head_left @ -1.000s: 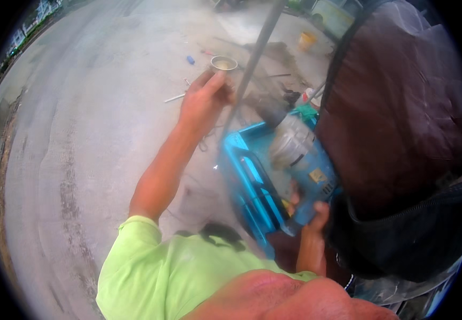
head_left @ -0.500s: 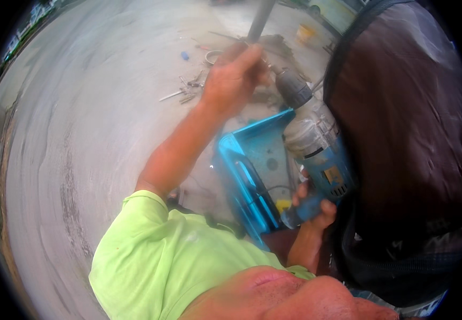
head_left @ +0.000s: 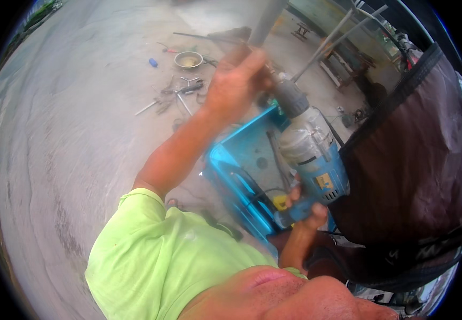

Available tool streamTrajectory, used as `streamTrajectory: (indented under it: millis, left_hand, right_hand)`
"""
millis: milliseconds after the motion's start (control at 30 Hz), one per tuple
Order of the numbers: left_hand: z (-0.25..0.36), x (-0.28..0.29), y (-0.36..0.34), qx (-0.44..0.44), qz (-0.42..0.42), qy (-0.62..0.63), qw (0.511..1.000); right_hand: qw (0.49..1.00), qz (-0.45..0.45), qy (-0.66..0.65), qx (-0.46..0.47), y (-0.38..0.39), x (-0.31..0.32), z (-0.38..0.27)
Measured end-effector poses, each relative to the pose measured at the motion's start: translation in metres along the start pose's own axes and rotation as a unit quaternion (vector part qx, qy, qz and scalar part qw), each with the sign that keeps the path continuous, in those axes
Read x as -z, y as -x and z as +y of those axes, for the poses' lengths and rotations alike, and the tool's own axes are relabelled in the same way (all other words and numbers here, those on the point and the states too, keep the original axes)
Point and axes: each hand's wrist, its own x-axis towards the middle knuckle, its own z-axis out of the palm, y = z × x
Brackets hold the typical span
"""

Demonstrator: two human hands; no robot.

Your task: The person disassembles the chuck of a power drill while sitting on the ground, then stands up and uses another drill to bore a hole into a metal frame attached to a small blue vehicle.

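My left hand [head_left: 236, 80] is closed around the lower end of a grey pole [head_left: 269, 21], which runs up out of the top of the view. The chuck of a blue and grey power drill [head_left: 312, 149] is right beside that fist, pointing toward the pole. What lies between chuck and pole is partly hidden by my fingers and blurred. Lower down, my right hand [head_left: 310, 210] wraps around the drill's blue handle. Behind the drill is a glossy blue tray-like body [head_left: 221, 152] with a yellow item [head_left: 279, 202] inside it.
A large dark brown padded cover [head_left: 412, 154] fills the right side. On the concrete ground beyond my left arm lie a round bowl [head_left: 188, 60], a blue object [head_left: 152, 63] and several metal tools [head_left: 189, 88]. Metal poles [head_left: 329, 40] stand at the upper right.
The view has shifted, so the brown cover sits farther right and more ground and poles show. Both hands keep their grip, and the drill appears slightly farther left.
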Motion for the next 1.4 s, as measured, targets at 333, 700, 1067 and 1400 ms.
streamTrajectory:
  millis: [333,700,1067,1400]
  left_hand:
    - [-0.013,0.000,-0.009,0.018,0.011,-0.053,0.998]
    - [-0.021,-0.037,-0.033,0.005,-0.023,0.054,0.998]
    - [-0.018,-0.111,-0.123,0.004,-0.139,0.187,0.972]
    - [-0.016,-0.118,-0.142,0.083,-0.132,0.244,0.957]
  right_hand:
    - [0.997,0.018,0.070,-0.004,-0.003,0.018,0.001]
    - [0.754,0.114,0.636,0.122,0.000,0.015,-0.045]
    - [0.954,0.131,0.253,0.093,-0.053,-0.068,-0.116]
    - [0.873,0.112,0.445,0.168,-0.055,-0.102,-0.130]
